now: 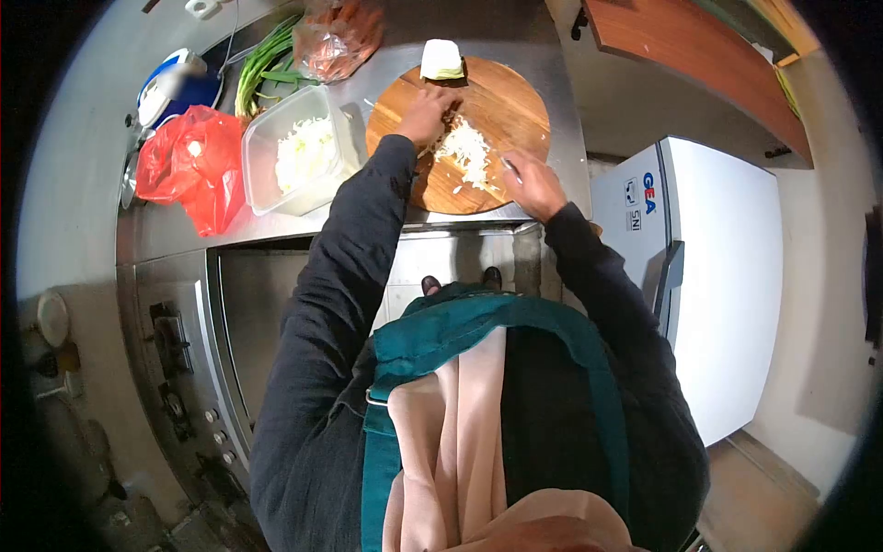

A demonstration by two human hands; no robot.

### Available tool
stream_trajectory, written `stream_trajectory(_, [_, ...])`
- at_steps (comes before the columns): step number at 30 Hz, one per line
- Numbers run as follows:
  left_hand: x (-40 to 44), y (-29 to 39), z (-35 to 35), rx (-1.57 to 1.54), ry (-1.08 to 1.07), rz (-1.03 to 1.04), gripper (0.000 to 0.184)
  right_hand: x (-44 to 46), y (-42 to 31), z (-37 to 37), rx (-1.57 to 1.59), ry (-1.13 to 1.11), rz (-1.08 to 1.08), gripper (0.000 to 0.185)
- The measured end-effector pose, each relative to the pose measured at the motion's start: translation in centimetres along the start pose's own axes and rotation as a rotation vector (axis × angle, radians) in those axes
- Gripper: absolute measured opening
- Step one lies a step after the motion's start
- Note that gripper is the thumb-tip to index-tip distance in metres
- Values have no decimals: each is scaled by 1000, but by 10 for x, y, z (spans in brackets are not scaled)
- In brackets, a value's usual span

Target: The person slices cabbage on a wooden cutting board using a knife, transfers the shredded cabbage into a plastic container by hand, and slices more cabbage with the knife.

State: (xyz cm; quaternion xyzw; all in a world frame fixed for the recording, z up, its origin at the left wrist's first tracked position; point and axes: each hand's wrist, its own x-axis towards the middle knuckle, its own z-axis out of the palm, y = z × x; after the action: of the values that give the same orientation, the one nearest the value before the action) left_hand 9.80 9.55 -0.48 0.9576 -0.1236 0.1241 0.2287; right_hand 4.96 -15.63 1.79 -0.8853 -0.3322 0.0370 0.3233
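Shreds [466, 152] are heaped around the middle of round board [517, 103] | metal tool [511, 169] is pinched in grip of right hand [540, 189], near right | left hand [425, 116] lies far left of shreds, grip cannot be told | advised: left hand kept curled, clear of tool

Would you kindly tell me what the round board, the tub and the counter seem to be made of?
The board looks like smooth wood, with brown grain showing. The tub is probably plastic, its walls cloudy and see-through. The counter seems stainless steel, given its grey, dull sheen.
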Motion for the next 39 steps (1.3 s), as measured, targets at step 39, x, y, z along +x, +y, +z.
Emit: stream_trajectory(39, [-58,59,-70,-837,285,-470,41,34,-94,0,404,87,45,20])
